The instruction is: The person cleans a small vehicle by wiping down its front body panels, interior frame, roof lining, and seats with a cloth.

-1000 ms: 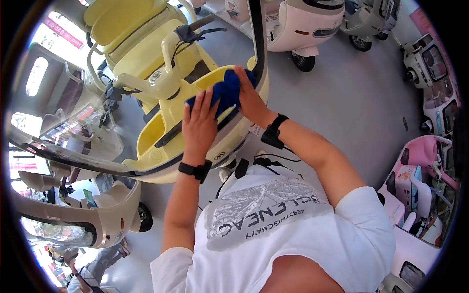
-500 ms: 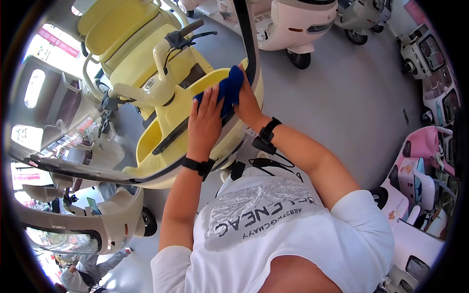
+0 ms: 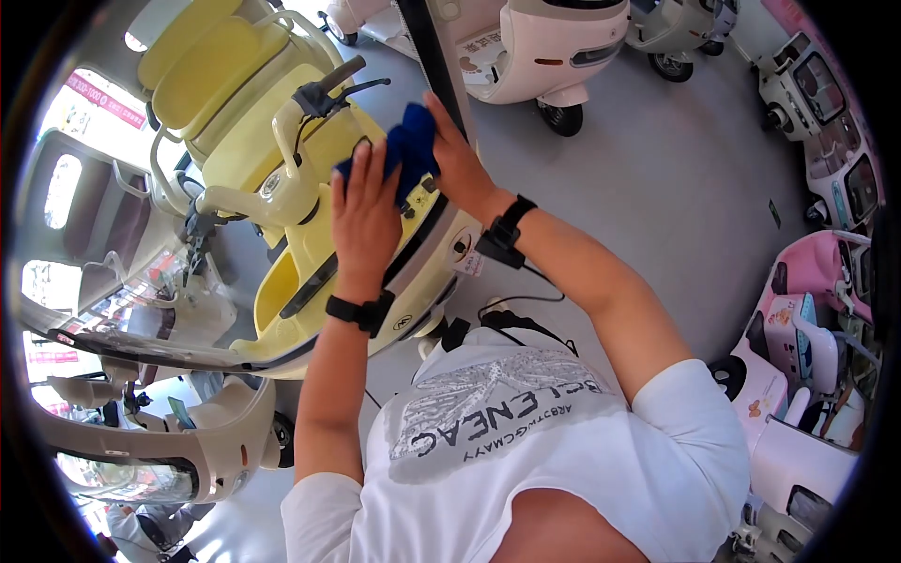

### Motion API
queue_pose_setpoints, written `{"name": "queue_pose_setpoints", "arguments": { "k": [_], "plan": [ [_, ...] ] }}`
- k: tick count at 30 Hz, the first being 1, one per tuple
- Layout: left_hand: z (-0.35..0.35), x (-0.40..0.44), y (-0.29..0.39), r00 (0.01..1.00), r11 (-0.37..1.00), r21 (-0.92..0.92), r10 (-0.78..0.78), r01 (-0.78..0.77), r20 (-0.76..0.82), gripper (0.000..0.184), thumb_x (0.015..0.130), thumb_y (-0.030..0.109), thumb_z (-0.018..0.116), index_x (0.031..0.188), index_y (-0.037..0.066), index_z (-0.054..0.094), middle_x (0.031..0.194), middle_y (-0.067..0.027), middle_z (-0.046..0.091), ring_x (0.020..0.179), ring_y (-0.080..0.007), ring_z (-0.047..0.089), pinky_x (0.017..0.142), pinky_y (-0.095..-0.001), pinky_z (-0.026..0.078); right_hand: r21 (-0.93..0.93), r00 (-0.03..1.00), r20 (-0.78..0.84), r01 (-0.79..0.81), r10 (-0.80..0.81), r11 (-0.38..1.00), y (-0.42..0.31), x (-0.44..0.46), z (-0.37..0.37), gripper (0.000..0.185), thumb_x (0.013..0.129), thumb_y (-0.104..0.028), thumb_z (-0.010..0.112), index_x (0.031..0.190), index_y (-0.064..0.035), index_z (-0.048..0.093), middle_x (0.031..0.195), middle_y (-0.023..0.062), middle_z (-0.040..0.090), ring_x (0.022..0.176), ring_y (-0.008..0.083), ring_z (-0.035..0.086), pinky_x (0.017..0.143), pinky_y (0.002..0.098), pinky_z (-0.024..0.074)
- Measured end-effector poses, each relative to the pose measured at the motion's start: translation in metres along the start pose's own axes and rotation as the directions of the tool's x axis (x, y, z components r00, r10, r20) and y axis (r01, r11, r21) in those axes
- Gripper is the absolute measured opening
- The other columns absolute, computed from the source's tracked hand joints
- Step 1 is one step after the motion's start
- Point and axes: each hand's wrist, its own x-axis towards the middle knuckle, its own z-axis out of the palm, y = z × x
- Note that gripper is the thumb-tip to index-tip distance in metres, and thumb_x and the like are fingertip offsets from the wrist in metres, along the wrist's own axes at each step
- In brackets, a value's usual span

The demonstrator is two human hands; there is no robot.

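Blue cloth, bunched, sits under both hands in the head view, at the front of the yellow vehicle. The left hand lies on it, fingers extended, slightly apart; the right hand touches its edge, fingertips' grip unclear.

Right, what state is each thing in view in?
Dark blue fabric cloth, bunched.
Left hand, fingers extended over the cloth.
Right hand, against the cloth, grip partly hidden.
Pale yellow vehicle, upright.
Rounded yellow compartment, open.
Black left wristband, fastened.
Black right wristband, fastened.
Glossy pale pink scooter, upright.
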Motion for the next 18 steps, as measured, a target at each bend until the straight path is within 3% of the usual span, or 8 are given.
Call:
{"name": "queue_pose_setpoints", "arguments": {
  "k": [2, 4, 6, 8, 12, 14, 18],
  "plan": [
    [-0.023, 0.037, -0.011, 0.998, 0.999, -0.030, -0.029, 0.027, -0.058, 0.062, 0.071, 0.009, 0.066, 0.131, 0.021, 0.059, 0.150, -0.0014, 0.041, 0.141, -0.0211, 0.033, 0.114, -0.0471, 0.024, -0.060, 0.997, -0.062, 0.052, -0.056, 0.997, 0.002, 0.041, -0.012, 0.058, 0.080, 0.014, 0.054, 0.137, 0.0045, 0.043, 0.154, 0.0243, 0.022, 0.141, 0.0382, 0.029, 0.115, 0.0403, 0.0321],
    [-0.032, 0.060, -0.015, 0.992, 0.999, -0.035, -0.035, 0.031, -0.124, 0.061, 0.072, 0.010, 0.066, 0.131, 0.022, 0.059, 0.151, -0.0011, 0.040, 0.141, -0.0219, 0.034, 0.114, -0.0479, 0.025, -0.060, 0.991, -0.085, 0.094, -0.099, 0.994, 0.007, 0.065, -0.019, 0.060, 0.079, 0.012, 0.057, 0.137, 0.0046, 0.042, 0.154, 0.0262, 0.022, 0.141, 0.0390, 0.030, 0.114, 0.0405, 0.0327],
    [-0.031, 0.070, -0.013, 0.979, 0.998, -0.039, -0.047, 0.040, -0.201, 0.060, 0.072, 0.010, 0.066, 0.131, 0.023, 0.059, 0.152, -0.0013, 0.039, 0.141, -0.0227, 0.034, 0.114, -0.0482, 0.025, 0.003, 0.994, -0.106, 0.006, -0.005, 1.000, 0.008, 0.075, -0.024, 0.064, 0.078, 0.010, 0.061, 0.138, 0.0047, 0.041, 0.153, 0.0288, 0.021, 0.141, 0.0404, 0.027, 0.114, 0.0416, 0.0328],
    [-0.024, 0.068, -0.005, 0.979, 0.997, -0.018, -0.072, 0.070, -0.190, 0.059, 0.073, 0.012, 0.066, 0.131, 0.024, 0.059, 0.152, -0.0009, 0.038, 0.142, -0.0220, 0.033, 0.114, -0.0484, 0.026, -0.035, 0.997, -0.074, 0.024, -0.027, 0.999, 0.021, 0.065, -0.015, 0.069, 0.076, 0.008, 0.064, 0.140, 0.0042, 0.038, 0.153, 0.0302, 0.019, 0.142, 0.0426, 0.024, 0.115, 0.0427, 0.0313],
    [0.008, 0.043, 0.018, 0.995, 0.995, 0.026, -0.096, 0.096, -0.010, 0.059, 0.074, 0.015, 0.067, 0.131, 0.024, 0.058, 0.154, 0.0002, 0.037, 0.143, -0.0195, 0.031, 0.113, -0.0466, 0.027, -0.062, 0.998, -0.035, -0.058, 0.056, 0.996, 0.048, 0.014, -0.002, 0.069, 0.079, 0.008, 0.062, 0.142, 0.0032, 0.035, 0.153, 0.0299, 0.017, 0.141, 0.0453, 0.022, 0.116, 0.0438, 0.0287],
    [0.033, 0.026, 0.030, 1.000, 0.999, 0.034, -0.010, 0.009, 0.008, 0.055, 0.074, 0.013, 0.067, 0.128, 0.023, 0.061, 0.153, 0.0012, 0.037, 0.142, -0.0178, 0.032, 0.113, -0.0446, 0.027, 0.088, 0.968, 0.021, -0.252, 0.251, 0.964, 0.054, -0.017, -0.003, 0.066, 0.081, 0.007, 0.059, 0.142, 0.0015, 0.035, 0.153, 0.0307, 0.018, 0.140, 0.0457, 0.024, 0.115, 0.0436, 0.0303],
    [0.063, 0.004, 0.053, 0.999, 1.000, -0.029, 0.001, 0.001, 0.048, 0.050, 0.074, 0.010, 0.065, 0.123, 0.021, 0.063, 0.153, 0.0028, 0.038, 0.142, -0.0158, 0.032, 0.114, -0.0428, 0.027, 0.117, 0.927, 0.080, -0.374, 0.366, 0.920, 0.075, -0.060, 0.006, 0.067, 0.081, 0.006, 0.060, 0.143, -0.0003, 0.035, 0.153, 0.0304, 0.018, 0.139, 0.0450, 0.028, 0.113, 0.0427, 0.0326]
  ]
}}
